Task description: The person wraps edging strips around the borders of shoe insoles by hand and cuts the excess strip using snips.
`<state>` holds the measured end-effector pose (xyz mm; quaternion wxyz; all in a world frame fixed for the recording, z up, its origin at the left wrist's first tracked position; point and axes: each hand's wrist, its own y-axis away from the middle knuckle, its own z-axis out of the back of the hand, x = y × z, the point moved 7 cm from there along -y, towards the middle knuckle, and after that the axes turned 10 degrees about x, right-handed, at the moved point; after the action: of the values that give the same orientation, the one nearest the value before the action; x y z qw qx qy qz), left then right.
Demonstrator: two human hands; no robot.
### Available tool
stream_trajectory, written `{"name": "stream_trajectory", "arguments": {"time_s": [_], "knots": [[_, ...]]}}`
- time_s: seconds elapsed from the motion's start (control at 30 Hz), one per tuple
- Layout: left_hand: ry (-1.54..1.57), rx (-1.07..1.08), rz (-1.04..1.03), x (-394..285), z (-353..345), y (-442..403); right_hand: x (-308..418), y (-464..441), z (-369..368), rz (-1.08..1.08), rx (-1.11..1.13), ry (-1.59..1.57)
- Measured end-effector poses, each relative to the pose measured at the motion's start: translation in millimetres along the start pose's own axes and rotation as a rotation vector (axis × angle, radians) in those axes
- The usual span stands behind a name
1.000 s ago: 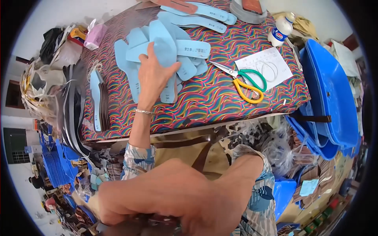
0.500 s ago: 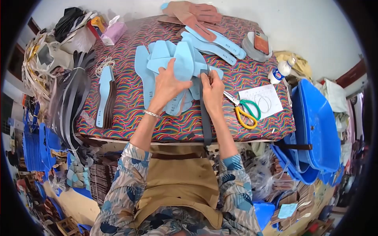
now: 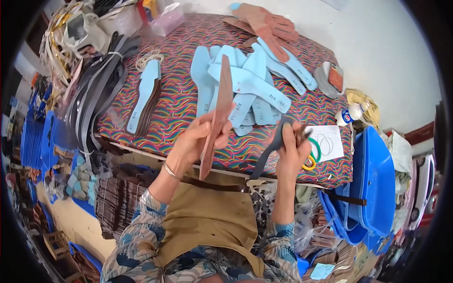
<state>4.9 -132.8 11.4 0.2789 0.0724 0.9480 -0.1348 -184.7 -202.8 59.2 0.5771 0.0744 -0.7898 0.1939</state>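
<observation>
Near the table's front edge, my left hand (image 3: 200, 137) is closed around a brown sole-shaped piece (image 3: 221, 104), held upright with its edge toward me. To the right, my right hand (image 3: 290, 146) grips a dark grey strap (image 3: 269, 153), whose free end hangs down to the table edge. A small dark item also shows at its fingers, too unclear to name. Behind both hands lies a fanned pile of light blue sole-shaped pieces (image 3: 255, 87) with printed marks. Scissors with green and yellow handles (image 3: 309, 162) lie partly hidden behind my right hand.
On the patterned table (image 3: 179, 94) are a stack of soles (image 3: 144, 99), brown gloves (image 3: 266, 26), a paper (image 3: 332, 144), a phone (image 3: 335, 77) and a bottle (image 3: 351, 114). Dark straps (image 3: 101, 89) hang at the left. Blue tubs (image 3: 373, 184) stand at the right.
My left hand has moved from the pile toward the table's front with the brown piece. My right hand has moved right and down with the strap. The camera view has shifted.
</observation>
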Motion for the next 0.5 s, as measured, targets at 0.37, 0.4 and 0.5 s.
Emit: {"name": "stream_trajectory", "arguments": {"time_s": [0.37, 0.4, 0.5], "knots": [[-0.155, -0.341, -0.029, 27, -12, 46, -19, 37, -46, 0.125, 0.181, 0.309], [-0.243, -0.442, -0.051, 23, -12, 51, -21, 37, -46, 0.12, 0.182, 0.313], [-0.341, -0.541, -0.071, 16, -16, 57, -25, 38, -42, 0.098, 0.169, 0.297]]}}
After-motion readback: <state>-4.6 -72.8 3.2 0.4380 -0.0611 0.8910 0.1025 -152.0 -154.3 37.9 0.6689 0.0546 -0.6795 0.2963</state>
